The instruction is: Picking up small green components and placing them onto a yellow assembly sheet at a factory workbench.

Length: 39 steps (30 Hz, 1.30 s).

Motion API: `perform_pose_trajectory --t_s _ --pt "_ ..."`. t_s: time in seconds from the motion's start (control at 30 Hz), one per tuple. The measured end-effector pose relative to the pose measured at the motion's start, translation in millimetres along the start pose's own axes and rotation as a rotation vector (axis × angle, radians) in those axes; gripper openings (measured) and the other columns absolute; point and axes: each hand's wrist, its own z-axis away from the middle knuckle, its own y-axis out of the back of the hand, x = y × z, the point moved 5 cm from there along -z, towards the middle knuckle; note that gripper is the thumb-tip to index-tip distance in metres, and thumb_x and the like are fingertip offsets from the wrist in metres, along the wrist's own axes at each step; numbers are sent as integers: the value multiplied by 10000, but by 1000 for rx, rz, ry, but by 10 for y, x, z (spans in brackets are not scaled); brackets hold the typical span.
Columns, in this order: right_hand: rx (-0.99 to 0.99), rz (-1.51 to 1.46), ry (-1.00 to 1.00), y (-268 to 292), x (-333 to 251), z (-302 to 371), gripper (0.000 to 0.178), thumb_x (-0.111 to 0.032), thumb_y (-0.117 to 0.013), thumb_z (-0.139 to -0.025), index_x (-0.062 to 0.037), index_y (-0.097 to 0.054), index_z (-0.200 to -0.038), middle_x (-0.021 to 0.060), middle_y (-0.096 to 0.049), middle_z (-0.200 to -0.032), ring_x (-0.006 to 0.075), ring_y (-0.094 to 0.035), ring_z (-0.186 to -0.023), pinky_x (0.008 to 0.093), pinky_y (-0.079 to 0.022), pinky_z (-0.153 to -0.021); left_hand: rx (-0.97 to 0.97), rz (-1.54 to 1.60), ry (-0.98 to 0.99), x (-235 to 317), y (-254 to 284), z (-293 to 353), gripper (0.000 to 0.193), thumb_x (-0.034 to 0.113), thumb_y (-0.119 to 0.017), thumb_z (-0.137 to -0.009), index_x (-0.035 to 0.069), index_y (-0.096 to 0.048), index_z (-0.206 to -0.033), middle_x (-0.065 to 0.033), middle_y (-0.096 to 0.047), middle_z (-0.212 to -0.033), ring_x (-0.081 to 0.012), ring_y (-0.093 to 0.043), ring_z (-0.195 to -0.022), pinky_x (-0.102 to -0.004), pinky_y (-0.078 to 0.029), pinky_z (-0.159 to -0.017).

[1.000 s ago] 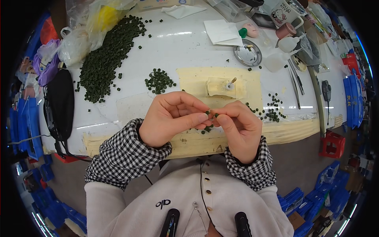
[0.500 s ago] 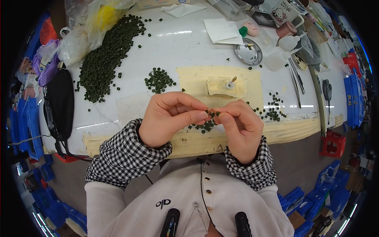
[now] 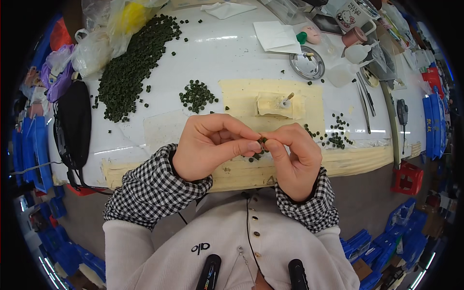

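Note:
Above the table's front edge, my two hands meet at the fingertips. My left hand (image 3: 205, 145) is closed in a pinch, thumb against forefinger. My right hand (image 3: 296, 157) pinches too, and a small dark green piece (image 3: 264, 140) shows between the two sets of fingertips. More such pieces lie just under the fingers, partly hidden by them. A small heap of green pieces (image 3: 198, 95) sits beyond my left hand, and scattered green pieces (image 3: 339, 139) lie right of my right hand. Beyond the hands, a cream taped block (image 3: 273, 106) holds a short upright peg.
A large green pile (image 3: 137, 63) spreads at the far left beside plastic bags (image 3: 92, 55) and a black pouch (image 3: 72, 128). At right are a round metal dish (image 3: 307, 63), white squeeze bottles (image 3: 340, 75), tweezers (image 3: 363, 104), a mug (image 3: 349, 17) and a screwdriver (image 3: 402, 113).
The fingertips have drawn closer together, and fewer green pieces show between and below them. The whole view has shifted slightly.

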Motion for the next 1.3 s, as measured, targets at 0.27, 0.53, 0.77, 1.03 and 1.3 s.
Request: perform_pose_trajectory --t_s 0.27,0.53,0.77,1.03,1.3 --pt "19 116 34 -8 -59 23 104 -12 -690 -852 18 -691 -951 109 -652 -845 183 -640 -716 266 -512 -633 2 -25 -27 2 0 9 148 -71 -644 -866 -79 -652 -1014 -157 -698 -958 -177 -684 -888 -279 -563 -818" --pt "-19 51 24 -16 -13 31 113 -3 -678 -858 22 -684 -968 120 -648 -868 188 -639 -709 260 -509 -628 1 -70 -94 11 -15 25 133 -82 -641 -863 -70 -663 -994 -152 -701 -948 -166 -684 -862 -266 -562 -802" --pt "-28 104 77 -53 -67 52 233 9 -653 -873 54 -653 -1102 127 -629 -879 185 -619 -696 255 -500 -609 84 -111 -91 26 4 27 117 -69 -651 -863 -64 -667 -979 -133 -704 -939 -147 -685 -845 -246 -560 -789" --pt "-52 162 147 -125 -65 93 359 29 -647 -854 68 -608 -1209 138 -618 -911 208 -592 -715 269 -490 -613 124 -482 -240 149 -14 43 115 -52 -660 -861 -57 -672 -976 -103 -702 -912 -134 -686 -840 -232 -558 -775" --pt "-51 165 152 -101 -129 61 387 15 -660 -846 49 -608 -1228 137 -621 -915 222 -594 -731 280 -493 -628 153 -235 -102 67 33 4 149 -33 -675 -859 -60 -672 -1006 -112 -703 -932 -123 -680 -850 -231 -558 -786"
